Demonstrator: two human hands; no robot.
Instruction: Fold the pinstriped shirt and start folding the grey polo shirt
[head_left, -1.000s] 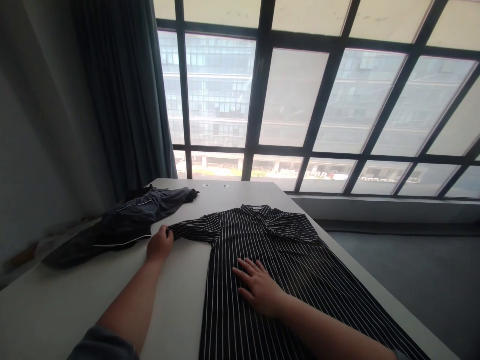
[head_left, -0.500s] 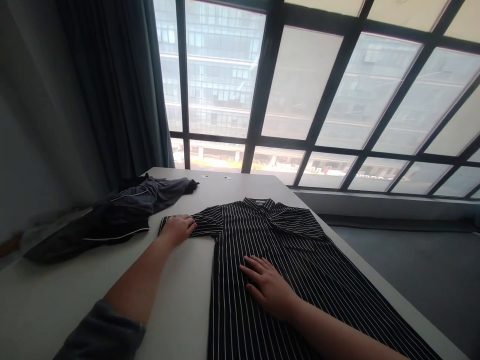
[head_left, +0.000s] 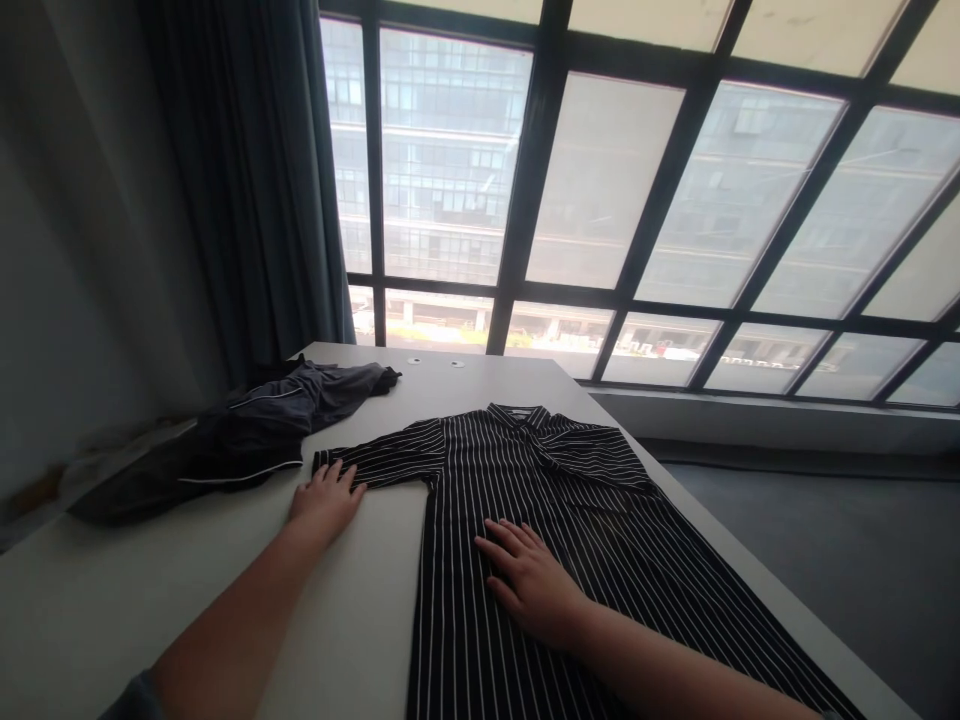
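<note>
A black shirt with white stripes (head_left: 480, 470) lies spread on the white table (head_left: 360, 600), its collar toward the window. The sleeve on the left reaches out sideways over the tabletop; the one on the right is folded across the chest. My left hand (head_left: 328, 500) touches the lower edge of the left sleeve near its cuff, fingers spread. On the front of the shirt my right hand (head_left: 536, 585) rests flat, with its fingers apart. Neither hand grips anything.
A dark garment with white piping (head_left: 247, 430) lies crumpled along the table's left side. Beyond it hangs a dark curtain (head_left: 247, 180). Two small white-rimmed fittings are set in the far tabletop. A large framed window (head_left: 607, 180) rises behind, and grey floor (head_left: 825, 560) shows at right.
My left hand has moved back and slightly left, from on top of the sleeve to its lower edge, uncovering more of it. My right hand stays on the shirt front.
</note>
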